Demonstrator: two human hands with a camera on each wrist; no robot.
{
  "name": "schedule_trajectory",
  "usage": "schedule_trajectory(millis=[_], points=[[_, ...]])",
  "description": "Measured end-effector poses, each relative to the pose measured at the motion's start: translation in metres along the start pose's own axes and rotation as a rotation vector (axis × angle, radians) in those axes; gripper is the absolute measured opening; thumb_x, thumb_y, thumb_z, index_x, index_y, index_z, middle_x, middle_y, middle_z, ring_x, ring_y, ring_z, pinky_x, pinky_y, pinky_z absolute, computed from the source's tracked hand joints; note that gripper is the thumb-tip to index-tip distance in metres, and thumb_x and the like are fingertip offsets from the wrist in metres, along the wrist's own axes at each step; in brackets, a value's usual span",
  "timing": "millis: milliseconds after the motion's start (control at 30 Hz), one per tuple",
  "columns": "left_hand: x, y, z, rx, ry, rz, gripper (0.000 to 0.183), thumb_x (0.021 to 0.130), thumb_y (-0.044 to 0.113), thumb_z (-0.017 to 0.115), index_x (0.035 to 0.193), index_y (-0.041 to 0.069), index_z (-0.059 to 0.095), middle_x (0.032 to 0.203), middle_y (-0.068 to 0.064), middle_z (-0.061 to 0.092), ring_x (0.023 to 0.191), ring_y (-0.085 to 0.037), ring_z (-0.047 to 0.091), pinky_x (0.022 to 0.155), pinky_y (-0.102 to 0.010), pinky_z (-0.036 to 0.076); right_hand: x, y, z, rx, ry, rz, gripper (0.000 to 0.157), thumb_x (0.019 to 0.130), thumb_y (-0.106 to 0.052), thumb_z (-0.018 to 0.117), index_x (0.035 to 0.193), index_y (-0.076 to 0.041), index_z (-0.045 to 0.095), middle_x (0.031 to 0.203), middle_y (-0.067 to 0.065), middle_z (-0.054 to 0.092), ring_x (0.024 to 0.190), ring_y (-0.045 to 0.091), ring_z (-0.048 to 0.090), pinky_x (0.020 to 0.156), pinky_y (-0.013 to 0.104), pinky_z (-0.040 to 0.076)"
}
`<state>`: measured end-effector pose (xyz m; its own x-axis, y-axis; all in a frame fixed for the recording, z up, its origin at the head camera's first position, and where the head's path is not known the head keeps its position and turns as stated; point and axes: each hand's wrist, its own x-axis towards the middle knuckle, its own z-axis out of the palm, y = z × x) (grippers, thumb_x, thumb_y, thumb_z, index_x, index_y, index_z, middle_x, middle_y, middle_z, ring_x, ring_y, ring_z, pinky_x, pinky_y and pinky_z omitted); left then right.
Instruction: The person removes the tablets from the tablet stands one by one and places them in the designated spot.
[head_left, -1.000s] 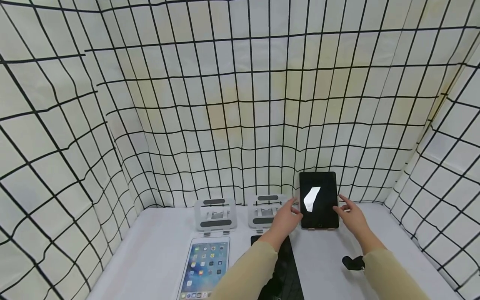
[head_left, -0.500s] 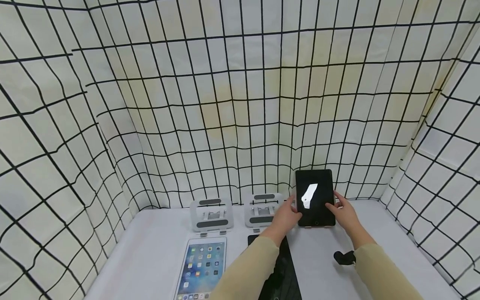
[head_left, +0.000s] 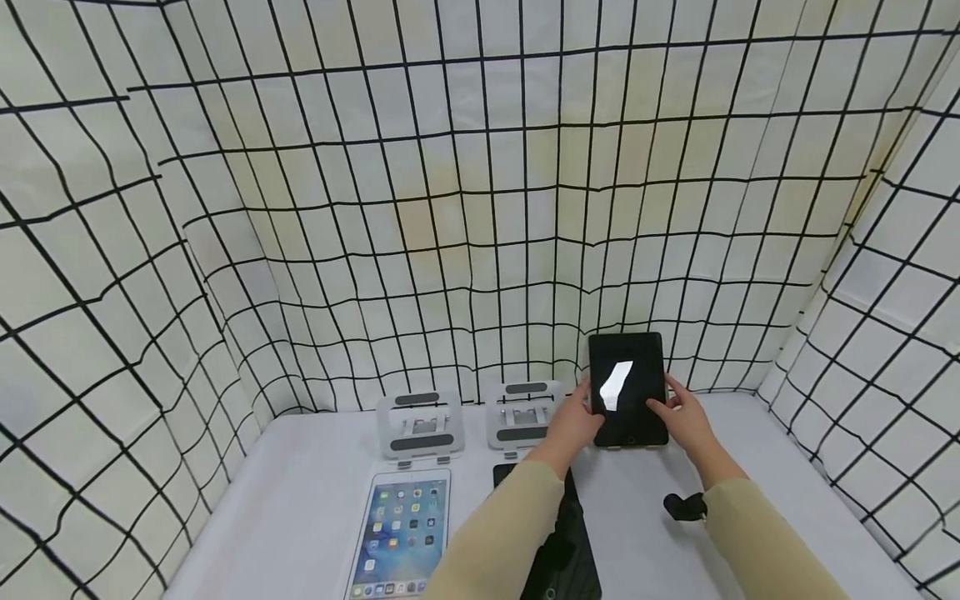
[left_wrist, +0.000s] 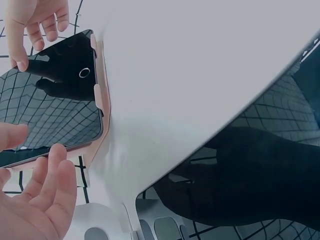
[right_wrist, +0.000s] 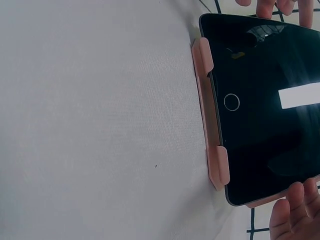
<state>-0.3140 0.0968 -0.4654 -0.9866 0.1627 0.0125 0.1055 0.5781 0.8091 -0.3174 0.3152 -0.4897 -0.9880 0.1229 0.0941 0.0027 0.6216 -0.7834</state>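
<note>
A black tablet (head_left: 637, 383) leans back upright on a pink stand (left_wrist: 99, 97), its lower edge behind two small lips. My left hand (head_left: 573, 427) holds the tablet's left edge. In the left wrist view the left thumb (left_wrist: 15, 135) comes over the screen and the fingers reach the side. At the opposite edge my right hand (head_left: 686, 425) pinches the tablet, thumb on the front, the other fingers at the side and partly hidden behind. Its fingertips (right_wrist: 296, 192) meet the edge in the right wrist view, close to the pink stand (right_wrist: 223, 167).
Two white stands with grey pads (head_left: 423, 443) stand to the left at the back. Before them lie a white tablet (head_left: 401, 533) showing app icons and a larger black tablet (head_left: 562, 558), partly under my left forearm. A small black object (head_left: 684, 507) shows beside my right sleeve.
Both hands have closed in on the black tablet, the right thumb now further over its screen. The head view has shifted a little; the other things lie as before.
</note>
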Motion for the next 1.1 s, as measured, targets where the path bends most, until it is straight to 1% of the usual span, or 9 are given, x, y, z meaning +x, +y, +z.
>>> schedule_trajectory(millis=[167, 267, 400, 533, 633, 733, 900, 967, 1100], points=[[0.0, 0.0, 0.0, -0.025, -0.008, 0.026, 0.079, 0.087, 0.01, 0.071, 0.156, 0.019, 0.033, 0.072, 0.001, 0.057, 0.066, -0.012, 0.052, 0.059, -0.029, 0.043, 0.0, 0.0, -0.001, 0.015, -0.008, 0.012, 0.071, 0.099, -0.027, 0.06, 0.156, -0.004, 0.025, 0.105, 0.018, 0.049, 0.082, 0.025, 0.045, 0.066, 0.034, 0.039], [0.0, -0.001, 0.001, -0.041, -0.01, 0.027, 0.081, 0.086, 0.009, 0.073, 0.156, 0.018, 0.033, 0.071, 0.001, 0.057, 0.064, -0.012, 0.052, 0.058, -0.028, 0.044, 0.0, 0.001, -0.001, 0.028, -0.019, 0.022, 0.072, 0.099, -0.029, 0.06, 0.157, -0.006, 0.025, 0.107, 0.017, 0.048, 0.08, 0.024, 0.044, 0.065, 0.033, 0.039], [0.001, -0.003, 0.003, -0.069, -0.005, 0.015, 0.082, 0.084, 0.006, 0.075, 0.155, 0.02, 0.036, 0.079, 0.001, 0.057, 0.069, -0.012, 0.053, 0.062, -0.03, 0.046, 0.0, 0.002, -0.002, 0.022, -0.028, 0.025, 0.072, 0.099, -0.032, 0.061, 0.157, -0.006, 0.025, 0.111, 0.018, 0.049, 0.081, 0.023, 0.045, 0.066, 0.032, 0.04], [0.004, -0.004, 0.007, -0.114, 0.012, 0.01, 0.081, 0.084, 0.006, 0.076, 0.154, 0.02, 0.037, 0.092, -0.004, 0.061, 0.082, -0.017, 0.057, 0.074, -0.035, 0.051, -0.002, 0.002, -0.006, 0.013, -0.035, 0.004, 0.072, 0.099, -0.032, 0.061, 0.157, -0.006, 0.025, 0.117, 0.022, 0.049, 0.089, 0.029, 0.048, 0.068, 0.034, 0.042], [0.004, -0.003, 0.011, -0.156, 0.043, -0.003, 0.078, 0.085, 0.007, 0.075, 0.153, 0.02, 0.04, 0.112, -0.011, 0.061, 0.099, -0.022, 0.059, 0.086, -0.041, 0.051, -0.005, 0.003, -0.011, 0.013, -0.048, -0.008, 0.072, 0.1, -0.032, 0.06, 0.158, -0.008, 0.023, 0.125, 0.024, 0.046, 0.103, 0.035, 0.049, 0.075, 0.037, 0.044], [0.003, -0.001, 0.015, -0.194, 0.088, -0.018, 0.07, 0.086, 0.009, 0.074, 0.15, 0.021, 0.046, 0.122, -0.011, 0.057, 0.105, -0.023, 0.057, 0.089, -0.042, 0.051, -0.008, 0.005, -0.014, 0.023, -0.052, -0.009, 0.072, 0.1, -0.031, 0.059, 0.158, -0.011, 0.022, 0.132, 0.025, 0.042, 0.112, 0.038, 0.047, 0.08, 0.04, 0.044], [0.002, 0.0, 0.018, -0.239, 0.17, 0.005, 0.057, 0.089, 0.008, 0.07, 0.143, 0.019, 0.055, 0.114, -0.005, 0.056, 0.094, -0.017, 0.056, 0.078, -0.036, 0.051, -0.011, 0.006, -0.014, 0.05, -0.008, -0.016, 0.067, 0.101, -0.027, 0.059, 0.157, -0.012, 0.027, 0.132, 0.024, 0.043, 0.112, 0.036, 0.048, 0.079, 0.04, 0.044], [0.001, -0.001, 0.019, -0.23, 0.204, 0.029, 0.053, 0.09, 0.006, 0.068, 0.14, 0.017, 0.057, 0.111, -0.003, 0.058, 0.094, -0.016, 0.058, 0.076, -0.035, 0.051, -0.012, 0.006, -0.012, 0.061, 0.008, -0.021, 0.065, 0.101, -0.026, 0.058, 0.157, -0.011, 0.028, 0.132, 0.024, 0.045, 0.114, 0.037, 0.049, 0.078, 0.038, 0.045], [-0.001, -0.003, 0.02, -0.188, 0.26, 0.054, 0.049, 0.092, 0.004, 0.064, 0.139, 0.017, 0.058, 0.111, 0.0, 0.064, 0.096, -0.015, 0.061, 0.077, -0.034, 0.052, -0.014, 0.005, -0.009, 0.094, 0.011, -0.014, 0.064, 0.102, -0.023, 0.056, 0.158, -0.017, 0.026, 0.138, 0.023, 0.046, 0.121, 0.039, 0.049, 0.078, 0.035, 0.048]])
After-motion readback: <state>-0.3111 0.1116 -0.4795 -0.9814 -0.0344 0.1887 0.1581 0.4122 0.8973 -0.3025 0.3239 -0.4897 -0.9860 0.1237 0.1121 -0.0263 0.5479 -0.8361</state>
